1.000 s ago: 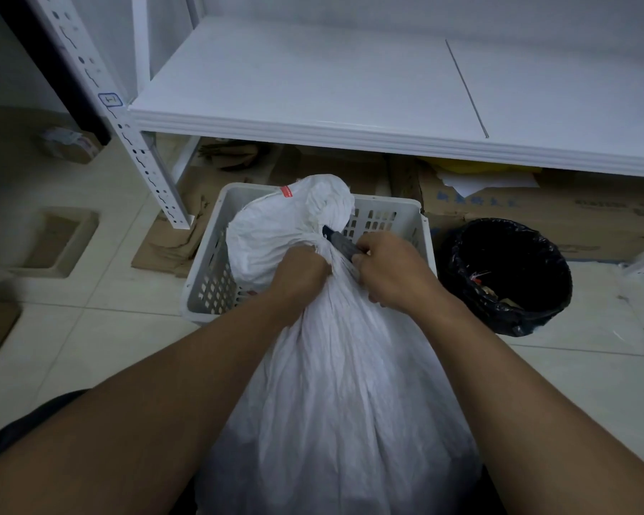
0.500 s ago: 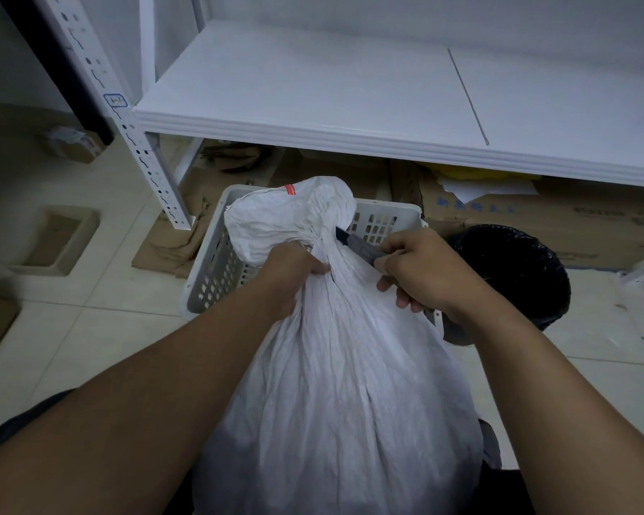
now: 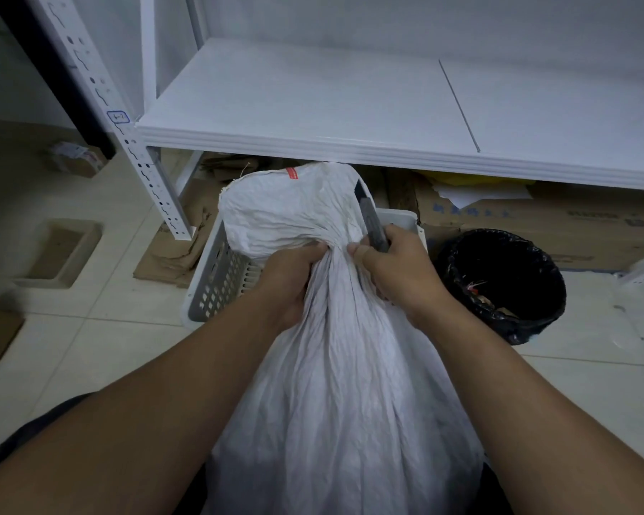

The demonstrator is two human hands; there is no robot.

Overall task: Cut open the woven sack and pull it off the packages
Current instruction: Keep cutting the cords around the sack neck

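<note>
A full white woven sack (image 3: 350, 395) stands between my forearms, bunched into a tight neck with its loose top (image 3: 287, 210) flaring above. My left hand (image 3: 289, 280) is clenched on the neck from the left. My right hand (image 3: 402, 273) presses against the neck from the right and holds a dark utility knife (image 3: 372, 224), which points up and away beside the sack's top. The packages inside are hidden by the sack.
A white perforated plastic basket (image 3: 216, 288) sits on the tiled floor right behind the sack. A black-lined waste bin (image 3: 506, 284) stands to the right. A white metal shelf (image 3: 313, 105) hangs over flattened cardboard boxes (image 3: 573, 224); its upright post (image 3: 142, 169) is at the left.
My right hand has come back against the sack's neck, and the knife has swung from pointing left at the neck to pointing upward. The sack's top has spread wider.
</note>
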